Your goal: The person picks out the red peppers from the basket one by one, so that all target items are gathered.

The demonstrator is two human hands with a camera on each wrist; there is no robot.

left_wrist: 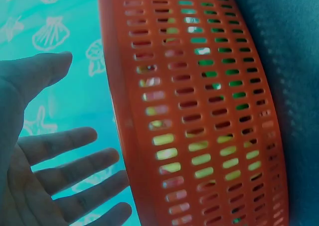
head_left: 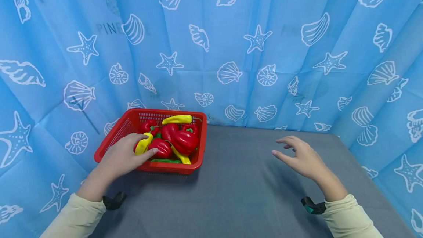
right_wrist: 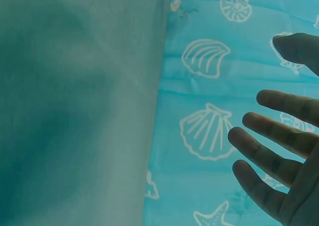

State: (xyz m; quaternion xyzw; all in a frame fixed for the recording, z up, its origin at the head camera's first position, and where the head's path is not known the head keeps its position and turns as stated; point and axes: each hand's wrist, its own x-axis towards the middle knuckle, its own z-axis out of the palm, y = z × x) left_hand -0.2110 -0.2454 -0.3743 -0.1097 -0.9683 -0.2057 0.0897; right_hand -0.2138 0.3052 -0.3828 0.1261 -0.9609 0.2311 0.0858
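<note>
Grey table (head_left: 231,194), yellow pepper (head_left: 143,145) slanting lengthwise away rightward, left hand (head_left: 127,153) alongside

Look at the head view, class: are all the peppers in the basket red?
No, a yellow pepper lies near the back of the basket, beyond a large red pepper.

The head view is bright, the wrist views dimmer.
</note>
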